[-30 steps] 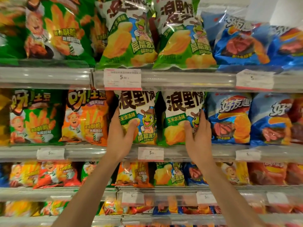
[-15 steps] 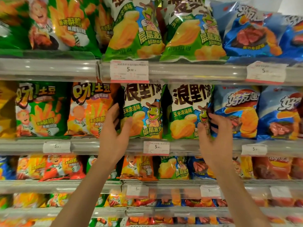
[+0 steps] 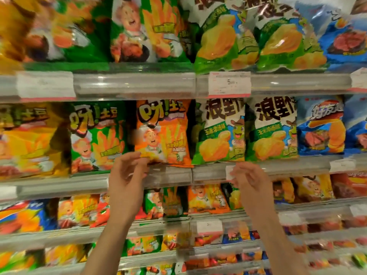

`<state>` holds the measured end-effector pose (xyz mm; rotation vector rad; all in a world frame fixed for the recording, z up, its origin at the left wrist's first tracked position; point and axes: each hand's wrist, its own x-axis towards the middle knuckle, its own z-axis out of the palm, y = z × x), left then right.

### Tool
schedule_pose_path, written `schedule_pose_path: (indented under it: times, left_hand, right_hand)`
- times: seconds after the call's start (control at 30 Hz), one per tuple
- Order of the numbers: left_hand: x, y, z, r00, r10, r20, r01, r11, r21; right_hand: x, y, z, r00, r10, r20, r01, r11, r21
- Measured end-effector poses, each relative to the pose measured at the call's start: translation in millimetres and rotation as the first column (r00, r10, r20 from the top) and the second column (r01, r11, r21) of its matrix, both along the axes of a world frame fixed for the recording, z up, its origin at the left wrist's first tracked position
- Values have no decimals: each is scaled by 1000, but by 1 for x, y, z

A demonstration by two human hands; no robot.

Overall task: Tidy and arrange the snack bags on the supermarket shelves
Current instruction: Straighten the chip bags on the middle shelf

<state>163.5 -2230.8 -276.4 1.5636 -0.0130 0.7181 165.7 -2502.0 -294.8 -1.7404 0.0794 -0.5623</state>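
Head view: both hands have come off the two green corn bags (image 3: 218, 132), which now stand upright side by side on the middle shelf (image 3: 170, 175), and have shifted left. Left hand (image 3: 127, 179) reaches with loosely curled fingers just below the orange bag (image 3: 162, 133), holding nothing; right hand (image 3: 250, 181) hangs relaxed and empty before the shelf edge. Judgement: corn bags done, orange bag next.

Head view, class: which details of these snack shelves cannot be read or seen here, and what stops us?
- Price tag, head view: small blurred print; only a 5 reads.
- White tag, head view: mostly covered by the right hand.
- Top-row yellow bag, head view: motion-blurred, cut by the left edge.
- Bottom shelves, head view: bags too blurred to identify.
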Motion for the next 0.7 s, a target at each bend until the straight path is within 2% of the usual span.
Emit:
schedule_pose_path:
  times: [0.17,0.33,0.43,0.57,0.7]
  left_hand:
    - [8,43,4,999,14,-37,-11,997,80]
    - [30,49,23,993,-88,-77,111,918,380]
    - [48,41,35,984,-103,-145,152,909,387]
    - [61,35,39,966,-151,-208,217,913,346]
    - [62,34,36,970,-159,-182,215,914,345]
  right_hand:
    - [5,59,11,996,88,25,-85,991,-103]
    - [34,103,45,998,52,28,-43,964,-262]
    - [50,119,64,994,106,-30,-110,929,-353]
    - [67,128,76,942,200,-268,-269,931,-249]
    - [74,126,73,919,235,-317,-296,942,-160]
